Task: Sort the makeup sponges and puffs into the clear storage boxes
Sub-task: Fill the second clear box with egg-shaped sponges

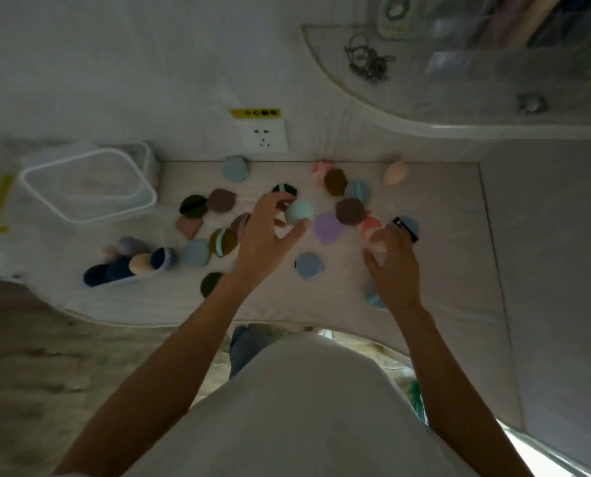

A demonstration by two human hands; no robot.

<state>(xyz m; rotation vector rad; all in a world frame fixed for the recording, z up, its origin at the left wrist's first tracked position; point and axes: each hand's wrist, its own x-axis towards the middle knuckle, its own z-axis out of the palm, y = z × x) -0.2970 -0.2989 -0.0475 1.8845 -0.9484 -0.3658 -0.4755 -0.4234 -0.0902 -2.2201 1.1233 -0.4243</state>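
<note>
The big clear box sits empty, far left of the mint sponge, so I can drop pieces in. My left hand pinches that sponge; my right hand, just right, grips a pale puff.

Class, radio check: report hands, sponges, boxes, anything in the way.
Left hand pinching mint sponge. Right hand gripping a pale sponge, unclear. Empty clear box far left; loose puffs between.

Right hand: covering a pale sponge and most of a blue puff near the tabletop's front edge. Left wrist overlapping a dark green puff. Shelf contents, top right: blurring beyond identification.
</note>
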